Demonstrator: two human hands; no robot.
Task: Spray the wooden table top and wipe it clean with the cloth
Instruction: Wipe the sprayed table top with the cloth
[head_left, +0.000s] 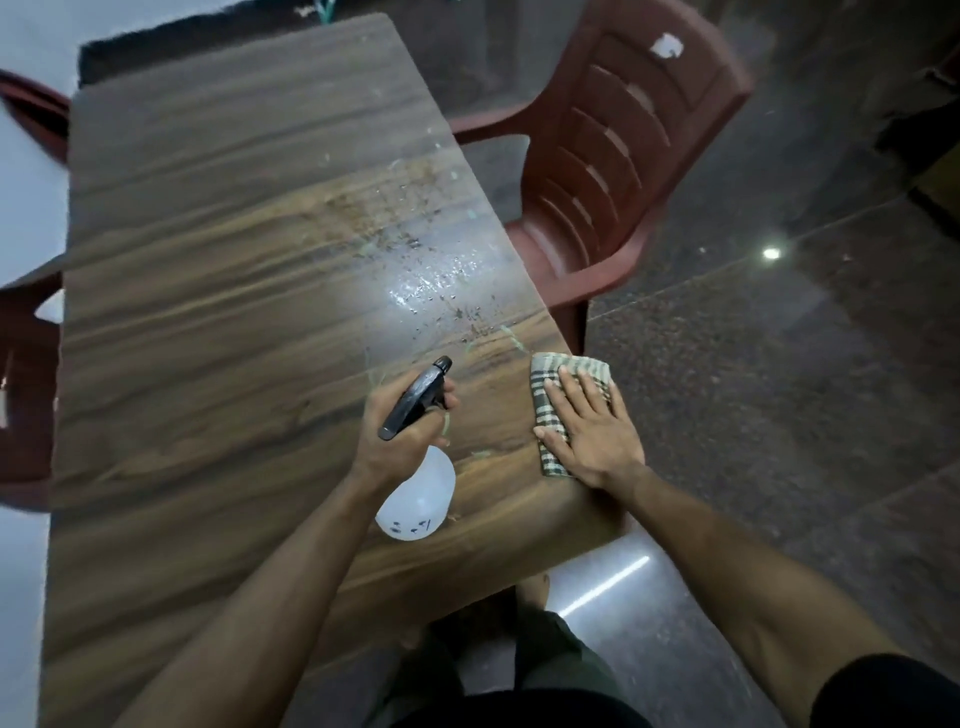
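Note:
The wooden table top (208, 322) fills the left and middle of the view. Wet droplets and dark crumbs (431, 280) speckle its right half. My left hand (400, 431) grips the neck of a white spray bottle (418, 499) with a black trigger head (418, 397), nozzle pointing away toward the wet patch. My right hand (587, 431) rests flat, fingers straight, on a folded checked cloth (553, 387) lying at the table's right edge.
A red-brown plastic chair (613, 171) stands close against the table's right side. Parts of another red chair (26, 395) show at the left edge. Dark polished floor (779, 364) spreads to the right. My legs (519, 665) are below the near table edge.

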